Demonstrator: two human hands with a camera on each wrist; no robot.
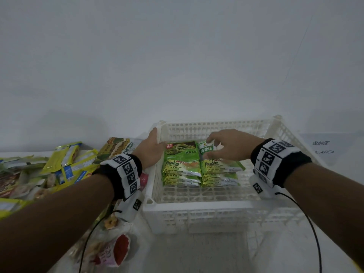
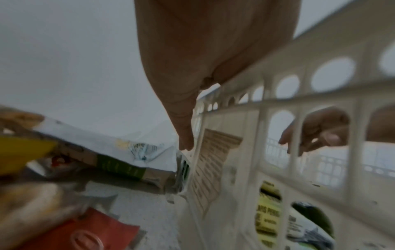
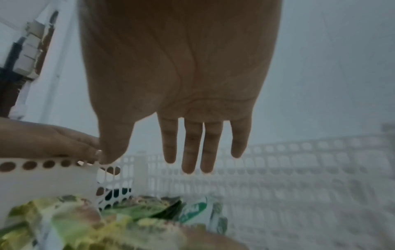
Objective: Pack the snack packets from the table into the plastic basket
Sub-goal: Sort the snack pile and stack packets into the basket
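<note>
White plastic basket [image 1: 199, 208] sits on the table [image 1: 197, 253] at centre, its near wall in the head view washed out and blurry. Inside, toward the left side, are two short stacks of green cake packets [image 1: 182, 170] with only the top labels readable — the lower ones show just their edges. Behind them lie a green bean-snack packet [image 1: 181, 149] and a small green-and-white packet [image 1: 205, 149], partly covered by fingers.

Left hand [image 1: 150, 149] grips the basket's left rim, thumb on the outside in the left wrist view; its other fingers are hidden behind the rim and wall. Right hand [image 1: 228, 145] hovers inside the basket over the small packet, fingers loosely spread and slightly bent. In the right wrist view its fingers [image 3: 192, 148] hang straight and apart, holding nothing — whether the tips touch the packet, cannot tell.

Left of the basket, a pile of loose packets [image 1: 65, 166] covers the table, mostly yellow, cut off at the frame edge and too blurred to read. A jackfruit box [image 1: 120, 147] leans just beside the basket, half hidden by the left wrist. A red-and-white packet [image 1: 116, 251] lies near the bottom edge. Both wrist views are smeared.
</note>
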